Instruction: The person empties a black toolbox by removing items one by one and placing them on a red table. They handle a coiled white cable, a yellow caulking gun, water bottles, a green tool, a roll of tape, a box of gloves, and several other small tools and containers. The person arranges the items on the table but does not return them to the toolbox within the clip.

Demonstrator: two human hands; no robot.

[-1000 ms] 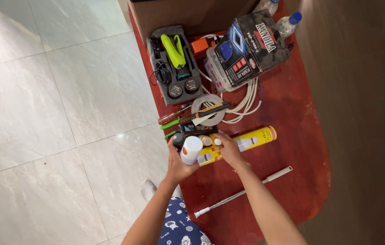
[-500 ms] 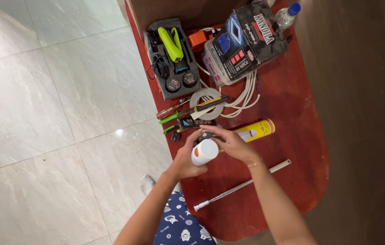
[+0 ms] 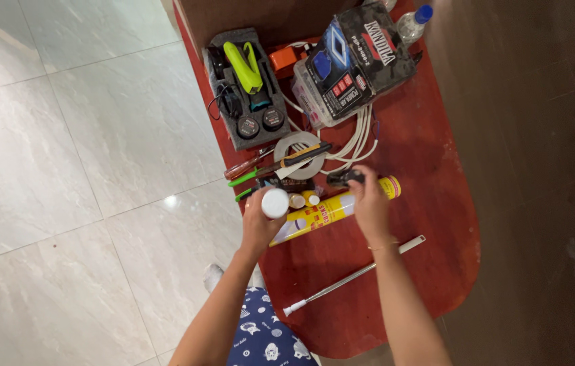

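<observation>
The left hand (image 3: 260, 227) has its grip closed around a white round-capped container (image 3: 275, 202), raised just over the red table (image 3: 429, 163) edge. The right hand (image 3: 371, 207) closes on a small black object (image 3: 345, 179), lying across the yellow spray can (image 3: 331, 211); a tape roll (image 3: 301, 146) lies beyond.

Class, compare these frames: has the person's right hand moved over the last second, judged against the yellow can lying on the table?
Yes. The right hand has left the white bottle, held by the left hand, and moved up across the yellow can toward a small black object.
</observation>
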